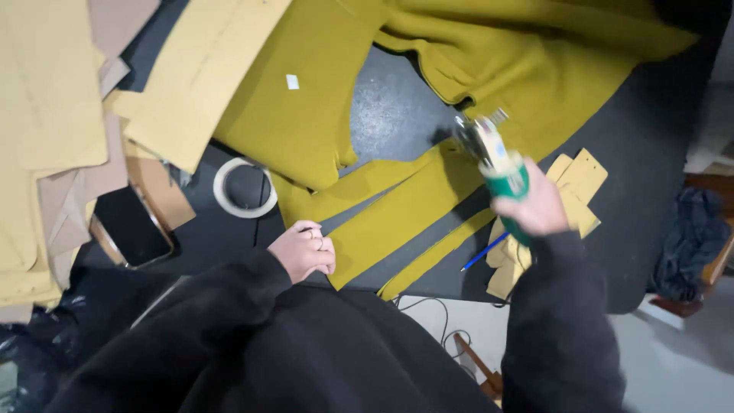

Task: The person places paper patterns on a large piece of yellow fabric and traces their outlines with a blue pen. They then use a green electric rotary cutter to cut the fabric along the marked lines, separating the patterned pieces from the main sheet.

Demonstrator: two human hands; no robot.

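from the head camera, looking down, the right hand (537, 205) is clenched around the green handle of an electric fabric cutter (497, 157), lifted just above the olive-yellow cloth (397, 206) with its bright, blurred head pointing away from the body. the left hand (302, 251) is curled into a loose fist, knuckles resting at the near corner of a cut strip of that cloth on the dark table (390, 107), pinning it rather than gripping anything. the cloth lies spread across the middle and far side of the table, with several long strips already parted near the front edge. it looks thick and felt-like, soft and limp, light for its bulk and not slippery; i judge it would slide or bunch unless held flat close beside the cut, so a flat palm near the edge suits it better than a pinch. the cutter looks heavier, rigid and sharp at its head, best held by the handle only. a roll of tape (245, 187) lies flat just left of the strips, a dark phone (131, 227) beyond it, stacked card patterns (46, 115) at the left, smaller card pieces (577, 187) under the right wrist, and a blue pen (483, 252) near the table edge. no box, tray or bin shows in this view.
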